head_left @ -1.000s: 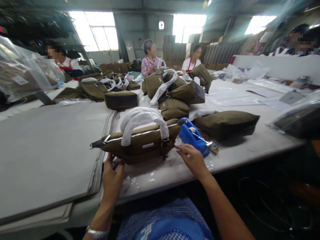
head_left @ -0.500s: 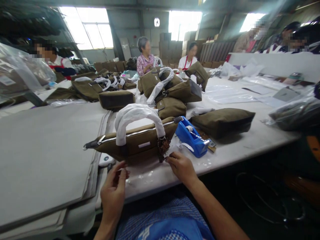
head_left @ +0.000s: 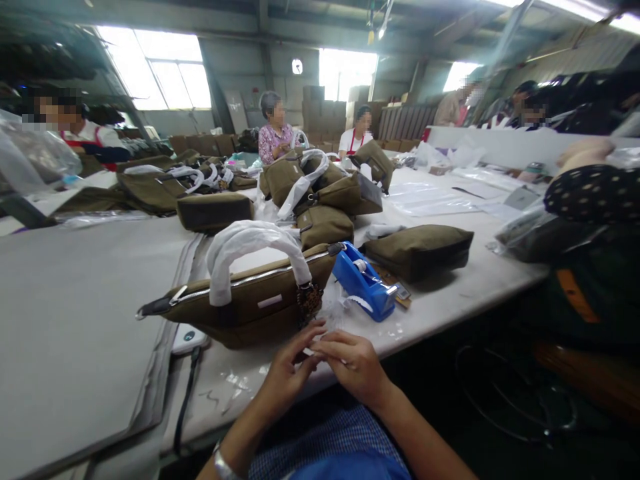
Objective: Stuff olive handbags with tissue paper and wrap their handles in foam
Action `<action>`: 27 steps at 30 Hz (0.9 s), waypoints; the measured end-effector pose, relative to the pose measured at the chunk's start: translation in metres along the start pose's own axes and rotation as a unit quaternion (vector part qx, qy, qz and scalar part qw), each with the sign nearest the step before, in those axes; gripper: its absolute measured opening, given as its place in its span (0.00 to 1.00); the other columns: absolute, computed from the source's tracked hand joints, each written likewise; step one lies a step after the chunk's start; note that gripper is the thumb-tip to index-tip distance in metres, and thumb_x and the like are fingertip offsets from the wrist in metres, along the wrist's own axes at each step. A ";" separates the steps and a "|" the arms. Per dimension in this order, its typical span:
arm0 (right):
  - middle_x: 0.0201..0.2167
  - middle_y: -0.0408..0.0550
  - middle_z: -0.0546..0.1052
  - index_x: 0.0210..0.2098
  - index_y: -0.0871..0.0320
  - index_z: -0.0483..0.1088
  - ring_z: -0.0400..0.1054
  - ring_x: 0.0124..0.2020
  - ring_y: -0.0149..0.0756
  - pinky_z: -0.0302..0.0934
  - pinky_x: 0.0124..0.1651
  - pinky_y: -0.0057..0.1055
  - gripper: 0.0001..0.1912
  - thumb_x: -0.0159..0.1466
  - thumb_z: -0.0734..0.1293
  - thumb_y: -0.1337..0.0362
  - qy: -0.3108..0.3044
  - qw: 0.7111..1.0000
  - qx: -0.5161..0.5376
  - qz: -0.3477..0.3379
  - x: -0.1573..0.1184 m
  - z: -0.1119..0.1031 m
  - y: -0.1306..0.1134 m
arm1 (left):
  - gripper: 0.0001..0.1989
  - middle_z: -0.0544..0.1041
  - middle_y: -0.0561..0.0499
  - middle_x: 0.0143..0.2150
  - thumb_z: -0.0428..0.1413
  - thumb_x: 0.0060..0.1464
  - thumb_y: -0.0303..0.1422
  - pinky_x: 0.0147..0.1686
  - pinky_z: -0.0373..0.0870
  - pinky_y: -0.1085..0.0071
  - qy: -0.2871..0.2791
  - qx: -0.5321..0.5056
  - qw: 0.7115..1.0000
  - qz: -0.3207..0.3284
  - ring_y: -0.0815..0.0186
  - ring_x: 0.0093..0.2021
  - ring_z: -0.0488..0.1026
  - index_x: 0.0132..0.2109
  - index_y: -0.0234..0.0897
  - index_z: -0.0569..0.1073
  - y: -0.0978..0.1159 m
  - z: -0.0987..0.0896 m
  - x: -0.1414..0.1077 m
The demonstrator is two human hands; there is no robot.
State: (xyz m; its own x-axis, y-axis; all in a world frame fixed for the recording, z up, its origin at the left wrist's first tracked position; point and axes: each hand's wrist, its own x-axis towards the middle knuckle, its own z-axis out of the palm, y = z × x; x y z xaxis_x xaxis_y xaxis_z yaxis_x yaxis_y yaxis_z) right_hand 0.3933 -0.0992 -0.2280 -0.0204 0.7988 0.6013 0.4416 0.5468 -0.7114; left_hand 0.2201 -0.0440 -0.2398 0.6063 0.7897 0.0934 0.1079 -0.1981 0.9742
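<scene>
An olive handbag (head_left: 250, 307) stands at the near table edge, its silver zip closed, its handles (head_left: 245, 247) wrapped in white. A dark patterned charm (head_left: 309, 300) hangs at its right front. Just below the bag, my left hand (head_left: 293, 367) and my right hand (head_left: 355, 363) meet at the fingertips. The fingers of both are pinched round something small and pale that I cannot make out. A blue tape dispenser (head_left: 367, 287) stands to the right of the bag, with crumpled clear plastic between them.
Another olive bag (head_left: 425, 250) lies right of the dispenser, and more are piled behind. Large grey sheets (head_left: 75, 320) cover the left side. A white device (head_left: 189, 339) with a black cable lies left of the bag. Several people are around the table; a dotted sleeve (head_left: 595, 200) shows at right.
My left hand has moved right to meet my right hand, which has left the charm. The view has shifted, and a person's dotted sleeve has come in at the right.
</scene>
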 end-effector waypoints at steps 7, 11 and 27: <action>0.35 0.49 0.83 0.42 0.54 0.80 0.79 0.37 0.37 0.74 0.44 0.32 0.11 0.68 0.66 0.71 -0.002 0.998 -0.015 -0.061 0.014 0.010 -0.002 | 0.19 0.83 0.40 0.48 0.58 0.58 0.47 0.46 0.80 0.59 0.008 0.035 0.998 0.058 0.54 0.44 0.81 0.46 0.37 0.83 -0.024 0.002 0.026; 0.35 0.48 0.83 0.41 0.55 0.81 0.79 0.37 0.34 0.73 0.45 0.27 0.08 0.67 0.69 0.70 0.032 0.997 0.060 -0.045 0.013 0.010 -0.016 | 0.18 0.84 0.40 0.47 0.57 0.60 0.48 0.53 0.76 0.58 0.020 0.063 0.993 0.097 0.53 0.50 0.80 0.43 0.40 0.84 -0.024 -0.008 0.023; 0.37 0.48 0.83 0.45 0.51 0.81 0.79 0.38 0.34 0.73 0.45 0.27 0.09 0.68 0.69 0.66 -0.024 0.996 0.068 0.043 -0.009 0.020 -0.005 | 0.14 0.83 0.44 0.44 0.51 0.66 0.38 0.49 0.76 0.65 -0.007 0.191 0.977 0.100 0.59 0.47 0.80 0.44 0.41 0.82 -0.027 -0.032 -0.009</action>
State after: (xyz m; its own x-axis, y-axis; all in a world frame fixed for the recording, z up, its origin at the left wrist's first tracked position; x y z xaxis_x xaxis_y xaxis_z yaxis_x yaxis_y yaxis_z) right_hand 0.3730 -0.1044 -0.2374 -0.0316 0.8537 0.5198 0.3171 0.5018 -0.8048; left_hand 0.1870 -0.0270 -0.2601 0.6553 0.7057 0.2695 0.2696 -0.5518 0.7892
